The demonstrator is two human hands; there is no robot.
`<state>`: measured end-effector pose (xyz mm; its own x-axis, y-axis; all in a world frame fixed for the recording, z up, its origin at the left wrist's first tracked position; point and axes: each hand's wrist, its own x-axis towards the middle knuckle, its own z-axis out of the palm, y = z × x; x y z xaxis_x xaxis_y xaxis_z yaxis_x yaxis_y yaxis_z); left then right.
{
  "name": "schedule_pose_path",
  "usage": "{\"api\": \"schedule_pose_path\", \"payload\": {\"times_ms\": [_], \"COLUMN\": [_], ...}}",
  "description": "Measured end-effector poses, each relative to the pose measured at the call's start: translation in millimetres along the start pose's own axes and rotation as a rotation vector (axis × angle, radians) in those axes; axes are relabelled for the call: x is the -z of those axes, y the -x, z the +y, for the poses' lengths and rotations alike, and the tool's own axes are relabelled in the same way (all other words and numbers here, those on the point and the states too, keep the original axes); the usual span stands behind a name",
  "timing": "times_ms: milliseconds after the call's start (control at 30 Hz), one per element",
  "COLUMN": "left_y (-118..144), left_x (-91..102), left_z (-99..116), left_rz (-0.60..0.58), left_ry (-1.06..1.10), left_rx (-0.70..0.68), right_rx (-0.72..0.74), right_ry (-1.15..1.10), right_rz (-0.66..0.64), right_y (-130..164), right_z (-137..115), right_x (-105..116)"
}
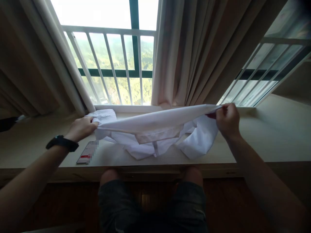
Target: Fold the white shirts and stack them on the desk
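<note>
View: head camera.
Left hand point(82, 128): left of centre, thumb and fingers closed on the cloth point(155, 120); a black watch point(62, 143) circles the wrist.
Right hand point(228, 120): right of centre, fingers pinching the cloth's other end.
Cloth: white, across the middle of the frame, its upper edge stretched between both grips and rising toward the right; loose folds hang below this edge, between the hands, and one bunched part shows just above and beyond the left fingers.
Phone point(85, 154): lower left of centre, flat on the ledge point(267, 132), below the left hand, partly pixelated.
Window point(116, 64): upper centre-left, behind white bars.
Curtain point(175, 48): upper centre, beige, right of this window.
Shorts point(121, 200): bottom centre, dark, knees near the ledge's front.
</note>
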<state>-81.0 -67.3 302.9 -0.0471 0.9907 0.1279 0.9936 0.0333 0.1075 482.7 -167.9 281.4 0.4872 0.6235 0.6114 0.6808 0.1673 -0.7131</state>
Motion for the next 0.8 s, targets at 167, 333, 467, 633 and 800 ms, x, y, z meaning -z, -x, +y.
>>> {"api": "schedule_pose_path", "payload": {"times_ms": [167, 333, 467, 633, 800], "left_y": [51.8, 102.3, 128.6, 162.4, 189.4], "left_x": [-106.2, -166.3, -172.8, -178.7, -195.1], "left_z": [-23.9, -33.1, -29.1, -26.3, -18.9], "left_rz": [-0.035, -0.257, -0.358, -0.51, -0.47], "left_ry": [0.272, 0.16, 0.133, 0.004, -0.119], "left_rx": [-0.325, -0.616, -0.703, -0.79, -0.874], "right_rx": [-0.143, -0.185, -0.152, -0.152, -0.163], "right_ry": [0.167, 0.183, 0.255, 0.455, 0.586], "right_rz": [-0.357, -0.751, -0.905, -1.046, -1.123], "right_y": [96.6, 177.5, 212.8, 230.4, 241.9], "right_z": [91.8, 133.8, 137.2, 137.3, 130.1], "right_x": [-2.0, 3.7, 12.9, 26.6, 35.0]}}
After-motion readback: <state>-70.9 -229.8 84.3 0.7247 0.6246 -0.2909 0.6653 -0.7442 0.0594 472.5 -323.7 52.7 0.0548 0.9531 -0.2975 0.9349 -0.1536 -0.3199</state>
